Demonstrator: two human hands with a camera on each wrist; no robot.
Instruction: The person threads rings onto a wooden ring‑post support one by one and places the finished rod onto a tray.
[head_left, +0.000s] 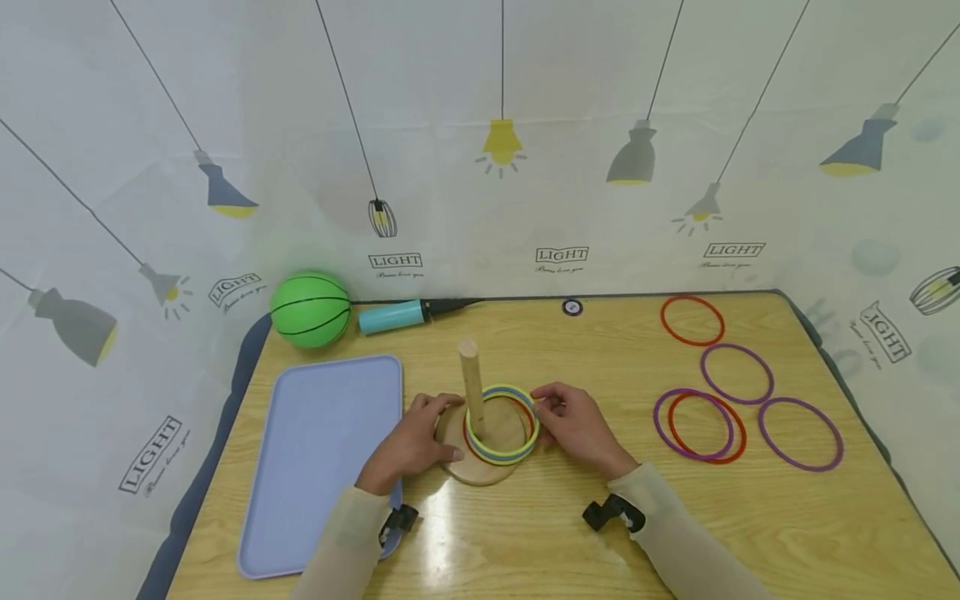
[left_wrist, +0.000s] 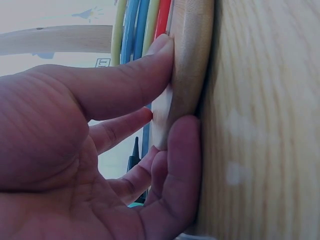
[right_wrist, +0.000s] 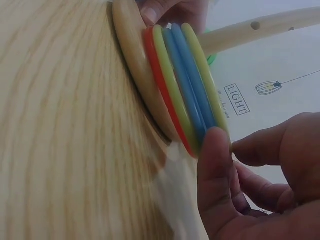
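On the table stands a round wooden base with an upright wooden peg. Stacked around the peg are several rings: red lowest, then yellow, two blue rings, and a yellow ring uppermost. My left hand grips the base's left edge, its thumb on the upper side near the red ring. At the stack's right side, my right hand pinches the top yellow ring between thumb and fingers. Part of the stack's far side is hidden in the right wrist view.
A lilac tray lies left, with a green ball behind it and a blue hand pump alongside. Red rings and purple rings lie on the right. A small dark disc sits at the back edge.
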